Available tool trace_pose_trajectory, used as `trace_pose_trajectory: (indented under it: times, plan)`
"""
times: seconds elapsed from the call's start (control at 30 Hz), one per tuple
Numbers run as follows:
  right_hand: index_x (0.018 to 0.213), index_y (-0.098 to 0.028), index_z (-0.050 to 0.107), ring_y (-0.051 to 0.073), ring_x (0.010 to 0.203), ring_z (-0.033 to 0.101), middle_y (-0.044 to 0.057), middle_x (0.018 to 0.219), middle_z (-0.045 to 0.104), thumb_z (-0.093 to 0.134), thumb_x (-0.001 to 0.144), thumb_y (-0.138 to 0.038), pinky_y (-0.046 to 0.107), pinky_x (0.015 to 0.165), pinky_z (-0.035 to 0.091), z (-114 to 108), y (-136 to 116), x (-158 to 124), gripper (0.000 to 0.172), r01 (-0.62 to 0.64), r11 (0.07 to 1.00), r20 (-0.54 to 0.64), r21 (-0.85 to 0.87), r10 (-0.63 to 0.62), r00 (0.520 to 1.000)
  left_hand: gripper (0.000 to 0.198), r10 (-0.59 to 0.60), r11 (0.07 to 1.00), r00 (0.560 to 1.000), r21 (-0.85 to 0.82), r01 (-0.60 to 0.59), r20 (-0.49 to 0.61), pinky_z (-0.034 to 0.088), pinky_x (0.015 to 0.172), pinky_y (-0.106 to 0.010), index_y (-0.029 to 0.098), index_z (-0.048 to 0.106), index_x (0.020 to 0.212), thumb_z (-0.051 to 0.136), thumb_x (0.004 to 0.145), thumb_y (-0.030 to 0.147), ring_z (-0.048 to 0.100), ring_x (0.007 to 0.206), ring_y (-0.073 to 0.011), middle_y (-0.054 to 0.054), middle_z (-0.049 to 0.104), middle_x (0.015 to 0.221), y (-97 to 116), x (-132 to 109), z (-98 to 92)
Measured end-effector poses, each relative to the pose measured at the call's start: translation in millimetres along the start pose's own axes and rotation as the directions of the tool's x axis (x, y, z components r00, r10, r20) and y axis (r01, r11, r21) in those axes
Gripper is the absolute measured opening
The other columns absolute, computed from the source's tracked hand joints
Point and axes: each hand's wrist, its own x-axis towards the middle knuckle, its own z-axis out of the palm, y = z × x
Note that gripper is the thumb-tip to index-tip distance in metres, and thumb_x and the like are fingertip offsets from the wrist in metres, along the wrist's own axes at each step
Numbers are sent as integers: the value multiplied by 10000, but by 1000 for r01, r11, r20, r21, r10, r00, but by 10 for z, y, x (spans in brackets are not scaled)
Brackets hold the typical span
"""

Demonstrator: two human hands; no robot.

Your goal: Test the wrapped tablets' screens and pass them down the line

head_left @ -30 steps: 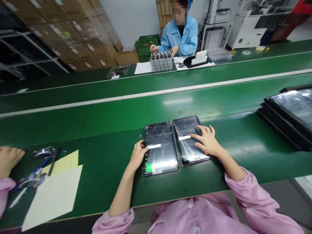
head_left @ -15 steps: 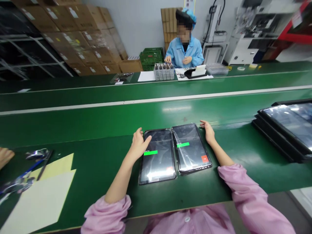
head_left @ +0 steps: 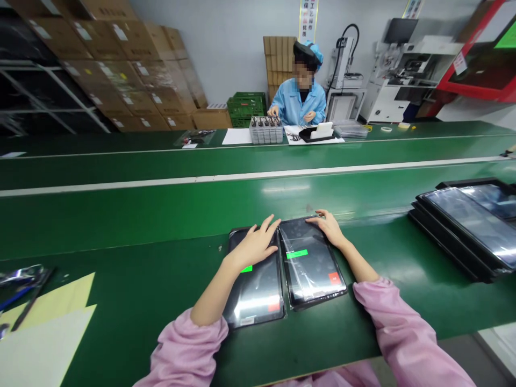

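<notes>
Two black tablets lie side by side on the green bench in front of me, both wrapped in clear film. My left hand (head_left: 255,244) rests flat on the upper screen of the left tablet (head_left: 253,290), fingers spread, partly covering a green bar. My right hand (head_left: 331,227) lies on the top right corner of the right tablet (head_left: 312,266), fingers loosely extended. That screen shows a green bar and a small red square. Neither hand holds anything.
A stack of dark trays (head_left: 463,226) sits at the right. Paper sheets (head_left: 44,333) and a pen lie at the left. Beyond the green conveyor belt (head_left: 161,209), a person in a blue coat (head_left: 300,102) handles a grey rack (head_left: 266,130). Cardboard boxes and machines line the back.
My left hand slid from the left tablet's edge onto its screen. My right hand moved from the right tablet's outer edge onto its top corner. The view tilted up.
</notes>
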Motion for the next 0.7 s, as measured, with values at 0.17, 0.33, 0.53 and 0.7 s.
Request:
trace_pose_trajectory:
  times: [0.17,0.33,0.53,0.7]
  plan:
    - [1012,-221,755,296,1182,484,116,1322,530,48,989,-677,473,1073,383,-36,10,-17,842,11,993,-23,118,-8,1000,668,-19,997,994,-73,27,104,429,1059,-460,278,302,1534,517,910,381,610,1215,-320,-147,429,1513,99,-142,-152]
    - [1198,-302,713,300,1189,484,97,1310,512,188,995,-664,493,1078,380,-30,-6,-12,669,10,1000,15,13,-10,1000,610,-6,998,1000,-65,6,-3,308,1168,-518,251,366,1495,506,910,349,405,1426,-321,-151,350,1577,-4,-59,-101]
    - [971,-253,772,303,1219,450,88,1333,496,98,983,-706,488,1116,337,-45,45,-47,813,32,990,-6,139,-31,999,624,36,981,997,-193,-23,66,387,1135,-461,218,391,1491,494,882,298,477,1380,-292,-131,390,1573,-16,-61,-125]
    - [1109,-259,731,301,1231,451,101,1278,515,150,1003,-665,501,1116,338,-62,49,-72,716,23,985,-70,173,-12,997,510,7,938,993,-345,35,120,524,975,-378,260,526,1404,445,911,357,700,1038,-239,-74,648,1339,-37,-164,-359]
